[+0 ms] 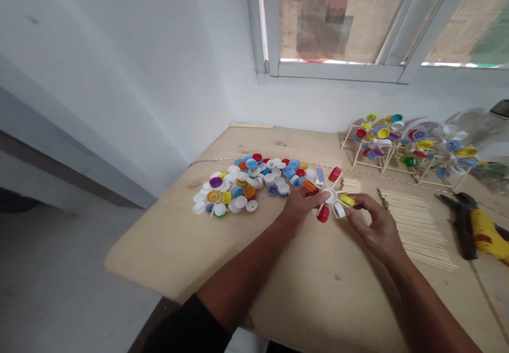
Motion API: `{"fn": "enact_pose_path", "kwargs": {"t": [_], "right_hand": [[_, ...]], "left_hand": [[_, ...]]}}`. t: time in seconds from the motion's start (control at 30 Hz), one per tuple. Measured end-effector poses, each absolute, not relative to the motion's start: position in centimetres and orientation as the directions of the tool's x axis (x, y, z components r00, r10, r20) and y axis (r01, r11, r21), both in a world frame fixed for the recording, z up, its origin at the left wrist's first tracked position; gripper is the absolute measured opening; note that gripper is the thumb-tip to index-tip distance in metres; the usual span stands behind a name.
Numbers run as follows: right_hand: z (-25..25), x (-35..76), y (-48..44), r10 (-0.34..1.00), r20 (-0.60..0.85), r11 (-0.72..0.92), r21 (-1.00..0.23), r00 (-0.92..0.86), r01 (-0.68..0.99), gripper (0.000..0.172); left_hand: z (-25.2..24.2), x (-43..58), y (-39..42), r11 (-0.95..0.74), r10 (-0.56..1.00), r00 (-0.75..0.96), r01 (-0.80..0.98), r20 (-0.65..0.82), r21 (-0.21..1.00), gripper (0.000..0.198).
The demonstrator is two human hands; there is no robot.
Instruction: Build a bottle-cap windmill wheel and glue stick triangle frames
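Between my hands, above the wooden table, is a bottle-cap pinwheel (329, 196). It has a white hub, thin sticks as spokes and red, yellow, orange, white and blue caps at their ends. My left hand (296, 209) is closed on it, the thumb pressing near the white hub and the orange cap by the fingers. On the opposite side my right hand (376, 226) pinches the wheel's rim at the yellow cap (345, 200), with fingertips close to the white cap below it. Part of the fingers behind the wheel is hidden.
Loose bottle caps (240, 203) are heaped left of my hands. Wooden sticks (415, 226) lie in a row to the right, beside a yellow and black glue gun (487, 234). Stick stands with cap wheels (382, 135) occupy the back right. The table (159, 247) meets the wall behind.
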State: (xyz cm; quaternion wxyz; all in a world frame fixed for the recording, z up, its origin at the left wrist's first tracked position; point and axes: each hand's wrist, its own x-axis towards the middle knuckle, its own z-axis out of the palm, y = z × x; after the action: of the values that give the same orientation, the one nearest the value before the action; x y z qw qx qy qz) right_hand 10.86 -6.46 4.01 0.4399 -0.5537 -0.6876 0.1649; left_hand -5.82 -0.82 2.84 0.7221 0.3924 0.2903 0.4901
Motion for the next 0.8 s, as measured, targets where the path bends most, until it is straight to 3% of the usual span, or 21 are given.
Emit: {"fn": "enact_pose_path", "kwargs": {"t": [0.33,0.8], "right_hand": [[3.54,10.89,-6.36,0.834,0.551,0.395,-0.554,-0.033,0.732,0.017],[3.08,11.20,-6.11,0.771,0.631,0.454,-0.449,-0.086,0.770,0.014]], "left_hand": [[2.89,-5.64,-1.07,0.245,0.927,0.371,-0.472,-0.061,0.847,0.031],[3.12,-5.42,-1.43,0.293,0.917,0.382,-0.459,-0.112,0.838,0.036]]}}
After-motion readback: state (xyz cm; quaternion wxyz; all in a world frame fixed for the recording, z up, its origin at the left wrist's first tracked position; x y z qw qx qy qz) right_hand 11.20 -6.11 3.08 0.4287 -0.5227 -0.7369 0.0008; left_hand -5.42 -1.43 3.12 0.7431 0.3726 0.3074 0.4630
